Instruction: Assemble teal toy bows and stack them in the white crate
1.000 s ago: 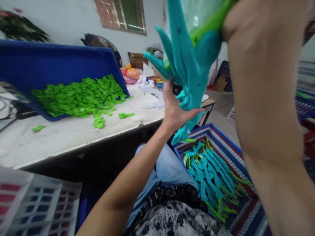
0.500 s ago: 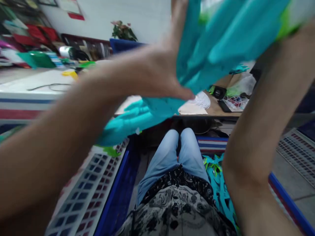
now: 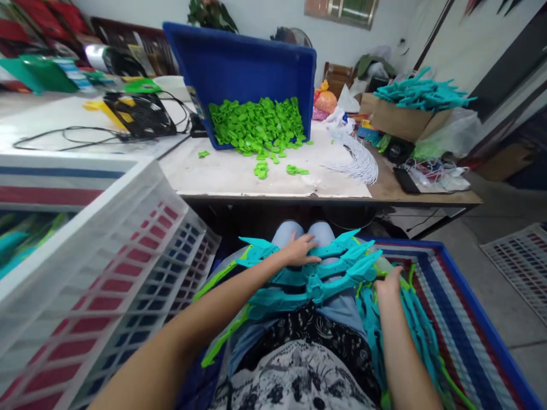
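Several turquoise plastic pieces (image 3: 316, 287) with bright green strips at their ends lie across my lap. My left hand (image 3: 299, 249) rests on top of them near the middle, palm down with its fingers spread. At the right ends of the pieces, my right hand (image 3: 390, 280) is closed around a green end; the exact part in its grip is partly hidden. Below my right forearm, more turquoise and green pieces (image 3: 421, 324) lie in a crate lined with striped cloth.
A tilted blue bin (image 3: 243, 62) of small green parts (image 3: 260, 122) stands on the table (image 3: 205, 176), with white cords (image 3: 359, 162) to its right. A cardboard box (image 3: 397, 117) holds turquoise pieces. A white basket (image 3: 141, 267) stands left, the striped crate (image 3: 461, 302) right.
Both hands have come down from high in front of the camera to my lap. The turquoise pieces that were raised with them now lie across my thighs. The view shows more of the table.
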Action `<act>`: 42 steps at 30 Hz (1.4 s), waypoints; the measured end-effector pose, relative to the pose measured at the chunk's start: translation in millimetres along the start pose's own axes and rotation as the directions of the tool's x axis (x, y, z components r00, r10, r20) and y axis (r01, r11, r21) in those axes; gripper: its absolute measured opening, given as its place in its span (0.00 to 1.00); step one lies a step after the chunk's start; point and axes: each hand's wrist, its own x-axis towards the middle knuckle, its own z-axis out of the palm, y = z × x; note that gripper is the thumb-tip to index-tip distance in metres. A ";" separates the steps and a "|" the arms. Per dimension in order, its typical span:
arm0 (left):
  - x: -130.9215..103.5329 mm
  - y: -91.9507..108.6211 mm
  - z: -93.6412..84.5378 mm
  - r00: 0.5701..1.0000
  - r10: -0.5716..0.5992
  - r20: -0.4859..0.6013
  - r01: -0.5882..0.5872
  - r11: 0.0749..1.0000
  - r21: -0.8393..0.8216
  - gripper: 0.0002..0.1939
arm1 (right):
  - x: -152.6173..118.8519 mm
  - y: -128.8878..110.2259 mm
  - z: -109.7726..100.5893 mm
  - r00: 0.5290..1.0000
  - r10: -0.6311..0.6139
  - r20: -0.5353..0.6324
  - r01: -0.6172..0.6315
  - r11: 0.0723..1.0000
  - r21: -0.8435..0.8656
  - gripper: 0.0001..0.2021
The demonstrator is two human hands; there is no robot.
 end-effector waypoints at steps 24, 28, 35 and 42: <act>27.5 -53.7 -5.4 0.936 -0.322 -0.143 0.318 0.947 -0.054 0.24 | -10.0 -82.9 103.9 0.315 -0.230 0.921 0.856 0.487 -0.171 0.19; 26.3 -53.7 -1.4 0.956 -0.257 -0.143 0.246 0.965 -0.093 0.24 | 95.4 -147.4 193.4 0.456 -0.647 0.611 0.879 0.436 -0.194 0.15; 22.9 -57.8 4.4 0.954 -0.250 -0.167 0.226 0.962 -0.151 0.25 | 152.3 -190.4 326.0 0.445 -0.595 0.670 0.853 0.509 -0.115 0.18; 21.2 -62.2 2.3 0.957 -0.244 -0.159 0.214 0.960 -0.181 0.26 | 152.2 -163.4 295.4 0.315 -0.634 0.706 0.893 0.450 0.006 0.15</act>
